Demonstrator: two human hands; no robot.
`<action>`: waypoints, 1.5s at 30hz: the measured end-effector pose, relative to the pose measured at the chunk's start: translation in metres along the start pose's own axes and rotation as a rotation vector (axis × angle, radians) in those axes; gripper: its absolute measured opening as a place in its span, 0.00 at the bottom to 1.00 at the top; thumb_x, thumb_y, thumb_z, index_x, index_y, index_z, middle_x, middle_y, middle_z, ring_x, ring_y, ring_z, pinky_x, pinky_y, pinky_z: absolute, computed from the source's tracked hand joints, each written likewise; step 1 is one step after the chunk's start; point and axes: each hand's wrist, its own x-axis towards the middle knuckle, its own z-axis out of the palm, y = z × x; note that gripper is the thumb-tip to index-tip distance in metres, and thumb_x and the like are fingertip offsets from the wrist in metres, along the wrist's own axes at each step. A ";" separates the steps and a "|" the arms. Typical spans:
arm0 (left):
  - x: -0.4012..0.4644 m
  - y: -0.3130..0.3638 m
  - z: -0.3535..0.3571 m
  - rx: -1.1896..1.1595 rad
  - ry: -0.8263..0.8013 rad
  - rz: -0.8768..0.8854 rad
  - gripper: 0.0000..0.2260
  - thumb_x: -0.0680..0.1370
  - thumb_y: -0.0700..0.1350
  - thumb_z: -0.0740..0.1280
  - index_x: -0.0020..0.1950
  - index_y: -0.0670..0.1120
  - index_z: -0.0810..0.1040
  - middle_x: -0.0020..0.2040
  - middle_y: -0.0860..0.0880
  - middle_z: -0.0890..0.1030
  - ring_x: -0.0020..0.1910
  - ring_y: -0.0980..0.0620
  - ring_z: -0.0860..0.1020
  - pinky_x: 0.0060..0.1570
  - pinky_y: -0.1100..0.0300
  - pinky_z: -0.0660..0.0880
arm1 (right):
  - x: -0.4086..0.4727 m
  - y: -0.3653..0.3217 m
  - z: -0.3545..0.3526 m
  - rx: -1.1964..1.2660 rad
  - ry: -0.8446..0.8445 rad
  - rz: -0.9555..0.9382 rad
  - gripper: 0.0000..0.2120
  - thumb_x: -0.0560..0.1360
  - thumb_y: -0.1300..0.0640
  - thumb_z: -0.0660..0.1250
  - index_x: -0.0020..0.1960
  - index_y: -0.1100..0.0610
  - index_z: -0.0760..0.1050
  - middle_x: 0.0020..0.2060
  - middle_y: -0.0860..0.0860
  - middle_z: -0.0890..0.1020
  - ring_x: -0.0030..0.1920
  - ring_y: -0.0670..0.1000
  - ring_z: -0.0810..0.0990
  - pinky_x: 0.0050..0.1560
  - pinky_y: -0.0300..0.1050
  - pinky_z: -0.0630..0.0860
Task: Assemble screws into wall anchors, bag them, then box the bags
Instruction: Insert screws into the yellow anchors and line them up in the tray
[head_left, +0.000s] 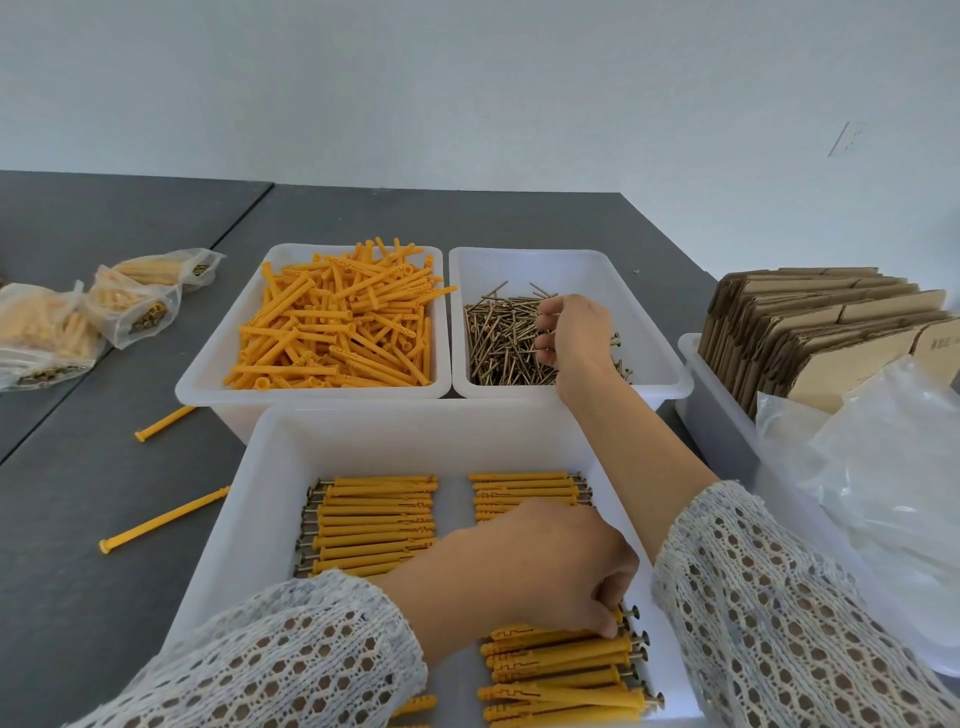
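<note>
Wall anchors, ribbed orange plastic, heap loose in a white tub at the back, just beside a tub of thin brassy screws, both within reach. The right hand curls into the screws, apparently pinching some. Nearer, the left hand pinches an assembled anchor among neat rows, probably laid out for counting. Filled bags lie on the grey table to the left; flat cardboard stands to the right.

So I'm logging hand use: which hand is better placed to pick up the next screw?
The right hand: it is already in the screw bin, fingers curled over the screws. The left hand is down on the assembled anchors in the near tray.
</note>
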 end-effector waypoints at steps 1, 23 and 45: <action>0.000 0.001 0.000 -0.001 0.001 -0.002 0.10 0.78 0.52 0.69 0.52 0.47 0.79 0.43 0.53 0.78 0.41 0.54 0.73 0.42 0.54 0.75 | 0.000 0.000 0.000 -0.002 0.000 0.002 0.15 0.78 0.65 0.51 0.45 0.59 0.77 0.35 0.53 0.77 0.26 0.48 0.71 0.26 0.39 0.71; -0.042 -0.100 -0.065 0.291 1.025 -0.616 0.08 0.80 0.46 0.62 0.57 0.49 0.78 0.55 0.50 0.76 0.58 0.48 0.71 0.43 0.56 0.72 | 0.013 0.020 0.005 -1.323 -0.472 -0.276 0.11 0.78 0.52 0.62 0.41 0.57 0.71 0.35 0.51 0.74 0.36 0.51 0.73 0.37 0.46 0.71; -0.055 -0.131 -0.066 0.078 0.584 -0.969 0.14 0.82 0.48 0.53 0.52 0.51 0.79 0.51 0.48 0.77 0.55 0.44 0.71 0.62 0.42 0.65 | 0.007 0.018 0.004 -1.357 -0.462 -0.232 0.13 0.80 0.52 0.55 0.45 0.60 0.70 0.43 0.53 0.74 0.42 0.55 0.73 0.46 0.49 0.73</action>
